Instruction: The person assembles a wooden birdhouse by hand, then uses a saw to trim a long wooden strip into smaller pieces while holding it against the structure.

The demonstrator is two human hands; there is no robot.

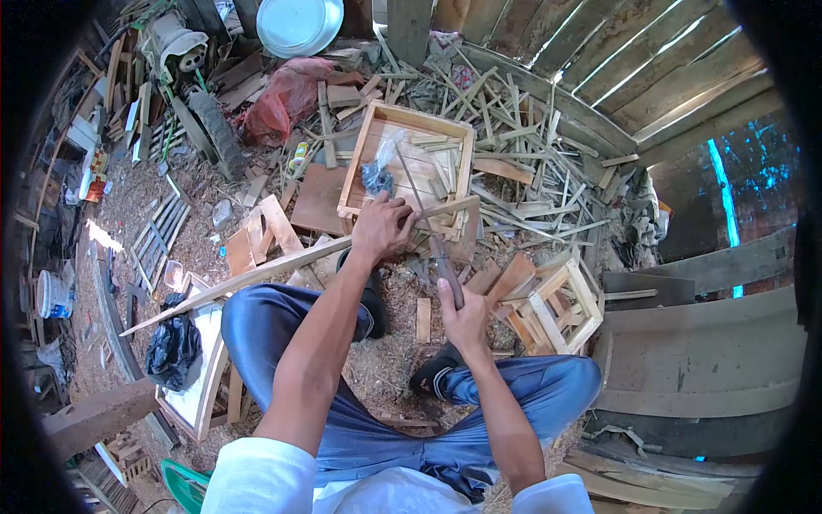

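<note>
A plank wall (651, 77) closes the scene from 12 to 3 o'clock, light showing through its gaps. Below it, a heap of thin wood offcuts (522, 146) covers the sawdust-strewn floor (128, 206). At 6 o'clock the person sits with legs (282, 321) crossed in blue trousers.

A long wooden slat (257, 274) runs slantwise from 8 o'clock up toward the centre. Its far end lies against the near edge of an open wooden box (370, 137) just above centre. A white framed panel (201, 377) lies at 8 o'clock, under the left knee. A small slatted crate (561, 304) sits at 3 o'clock, just beside the right hand. A pale round basin (300, 24) lies at 12 o'clock, a red sack (287, 94) just below it, and a black bag (174, 347) at 8 o'clock on the panel.

The left hand (381, 227) is at the centre, pressed down and curled over the slat, pinning it near the box. The right hand (467, 317) is just below and to the right, clenched around the dark handle of a long blade (419, 206). The blade slants up toward 12 o'clock, crossing the slat right beside the left hand and reaching over the box. Whether it is toothed I cannot tell. Inside the box, a clear plastic bag (378, 171) holds something dark.
</note>
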